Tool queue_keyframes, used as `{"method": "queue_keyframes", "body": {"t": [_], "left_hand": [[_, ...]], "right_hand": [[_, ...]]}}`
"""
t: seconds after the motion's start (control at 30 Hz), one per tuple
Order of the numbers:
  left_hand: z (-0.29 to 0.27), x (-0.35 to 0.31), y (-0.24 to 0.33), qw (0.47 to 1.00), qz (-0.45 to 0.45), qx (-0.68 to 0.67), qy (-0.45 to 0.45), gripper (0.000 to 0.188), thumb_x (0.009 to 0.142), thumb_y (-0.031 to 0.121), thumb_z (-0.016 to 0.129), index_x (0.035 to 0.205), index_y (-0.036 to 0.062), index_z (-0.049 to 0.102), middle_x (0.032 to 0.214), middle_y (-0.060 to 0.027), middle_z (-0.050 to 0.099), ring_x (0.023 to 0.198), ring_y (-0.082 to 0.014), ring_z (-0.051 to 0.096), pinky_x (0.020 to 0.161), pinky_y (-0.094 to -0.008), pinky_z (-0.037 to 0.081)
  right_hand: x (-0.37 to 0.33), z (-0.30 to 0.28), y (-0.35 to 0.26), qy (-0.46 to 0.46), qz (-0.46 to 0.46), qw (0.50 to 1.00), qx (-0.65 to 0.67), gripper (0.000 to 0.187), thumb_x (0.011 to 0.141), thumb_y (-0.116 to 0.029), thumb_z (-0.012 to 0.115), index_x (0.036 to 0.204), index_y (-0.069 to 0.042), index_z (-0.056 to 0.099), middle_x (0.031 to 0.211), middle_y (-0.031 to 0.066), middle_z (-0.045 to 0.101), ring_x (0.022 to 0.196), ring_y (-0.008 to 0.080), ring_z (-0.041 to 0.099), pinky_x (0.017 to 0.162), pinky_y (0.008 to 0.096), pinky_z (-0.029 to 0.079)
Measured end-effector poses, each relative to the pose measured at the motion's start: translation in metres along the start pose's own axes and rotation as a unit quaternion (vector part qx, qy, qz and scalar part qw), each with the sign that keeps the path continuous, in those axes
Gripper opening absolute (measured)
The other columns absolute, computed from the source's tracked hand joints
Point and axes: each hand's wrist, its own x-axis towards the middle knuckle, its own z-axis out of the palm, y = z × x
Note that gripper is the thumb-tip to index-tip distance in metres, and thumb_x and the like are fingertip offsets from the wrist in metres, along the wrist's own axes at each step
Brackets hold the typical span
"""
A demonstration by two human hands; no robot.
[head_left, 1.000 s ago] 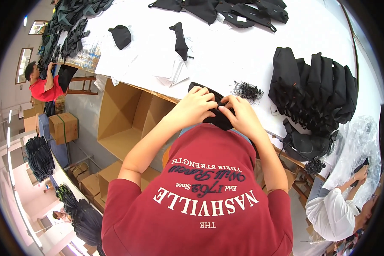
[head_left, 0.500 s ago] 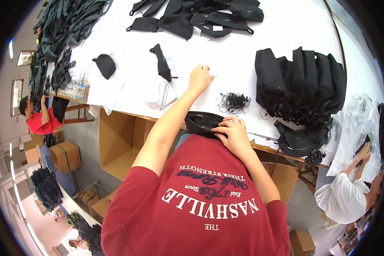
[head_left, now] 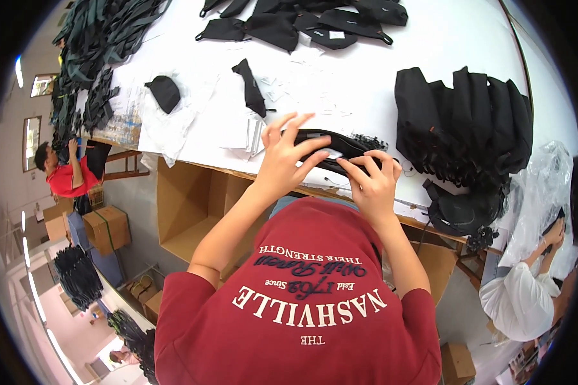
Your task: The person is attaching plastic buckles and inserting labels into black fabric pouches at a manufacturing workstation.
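A black fabric pouch (head_left: 348, 145) is held up over the table's near edge, its long opening facing up. My left hand (head_left: 281, 157) grips the pouch's left part, thumb and forefinger closed at the rim and the other fingers raised. My right hand (head_left: 374, 186) pinches the near rim of the right part between thumb and fingers. Between the two hands shows a small white piece (head_left: 332, 154), too small to name. Behind the pouch a tangle of thin black cords (head_left: 371, 141) is partly hidden.
Black pouches (head_left: 465, 122) stand in a row on the right of the white table (head_left: 366, 70); more lie (head_left: 270, 29) at the back. White paper slips (head_left: 247, 138) are stacked left of my hands. A cardboard box (head_left: 189, 205) stands below. Co-workers sit left (head_left: 70, 179) and right (head_left: 520, 301).
My left hand has come back from the tabletop to the pouch. The pouch has risen from my lap to above the table edge, with my right hand still on it.
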Motion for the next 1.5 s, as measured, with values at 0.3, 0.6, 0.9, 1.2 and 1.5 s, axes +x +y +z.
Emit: {"method": "queue_keyframes", "body": {"t": [0.3, 0.6, 0.9, 1.2, 1.5], "left_hand": [[0.061, -0.077, -0.005, 0.606, -0.301, -0.736, 0.037, 0.064, 0.087, 0.040, 0.060, 0.138, 0.0093, 0.036, 0.134, -0.0101, 0.046, 0.126, -0.0237, 0.043, 0.106, -0.0387, 0.034], [0.038, -0.081, 0.003, 0.569, -0.240, -0.786, 0.018, 0.061, 0.070, 0.039, 0.080, 0.118, 0.0105, 0.055, 0.115, -0.0015, 0.059, 0.113, -0.0176, 0.052, 0.098, -0.0376, 0.041], [0.015, -0.072, 0.020, 0.536, -0.282, -0.791, 0.093, 0.044, 0.081, 0.025, 0.072, 0.117, 0.0081, 0.053, 0.111, -0.0028, 0.059, 0.106, -0.0174, 0.057, 0.091, -0.0340, 0.046], [0.023, -0.080, 0.019, 0.579, -0.273, -0.767, 0.040, 0.055, 0.080, 0.030, 0.071, 0.125, 0.0080, 0.049, 0.121, -0.0065, 0.055, 0.114, -0.0232, 0.052, 0.099, -0.0401, 0.041], [0.019, -0.087, 0.012, 0.583, -0.253, -0.770, 0.062, 0.072, 0.071, 0.048, 0.076, 0.123, 0.0050, 0.050, 0.120, -0.0084, 0.056, 0.113, -0.0216, 0.053, 0.098, -0.0367, 0.041]], "right_hand": [[0.008, -0.025, -0.052, 0.038, -0.027, 0.995, 0.085, 0.034, 0.064, -0.011, 0.071, 0.098, -0.020, 0.072, 0.084, -0.0082, 0.059, 0.086, 0.0158, 0.050, 0.078, 0.0313, 0.030], [0.014, -0.031, -0.066, -0.026, -0.052, 0.992, 0.109, 0.033, 0.073, -0.011, 0.068, 0.105, -0.019, 0.068, 0.080, -0.0026, 0.053, 0.079, 0.0196, 0.045, 0.073, 0.0333, 0.032], [0.006, -0.031, -0.067, -0.033, -0.023, 0.982, 0.183, 0.042, 0.080, -0.001, 0.060, 0.120, -0.011, 0.057, 0.086, 0.0081, 0.052, 0.078, 0.0253, 0.047, 0.073, 0.0357, 0.038], [0.008, -0.037, -0.058, -0.092, -0.043, 0.976, 0.192, 0.049, 0.077, 0.001, 0.057, 0.123, -0.016, 0.058, 0.084, 0.0073, 0.047, 0.077, 0.0245, 0.047, 0.071, 0.0341, 0.038], [0.024, -0.056, -0.065, -0.133, -0.070, 0.977, 0.152, 0.035, 0.081, -0.009, 0.061, 0.116, -0.014, 0.062, 0.085, 0.0063, 0.046, 0.080, 0.0238, 0.045, 0.074, 0.0356, 0.038]]}}
